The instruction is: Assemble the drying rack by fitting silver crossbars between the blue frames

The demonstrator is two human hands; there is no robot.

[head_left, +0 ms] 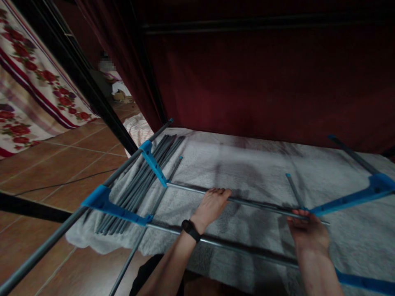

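A frame of grey metal tubes and blue plastic brackets stands over a grey blanket. My left hand, with a black band on the wrist, is closed round the far metal crossbar. Further right, my right hand has its fingers wrapped on the same crossbar near its right end, close to a blue bracket. The bar's tip shows just past the fingers. At the left, two blue brackets join the crossbars to the side tube. A nearer crossbar runs below my forearms.
Several loose grey tubes lie bundled on the blanket at the left. Dark red curtain hangs behind. A black post slants down beside the tiled floor. Flowered cloth hangs at far left.
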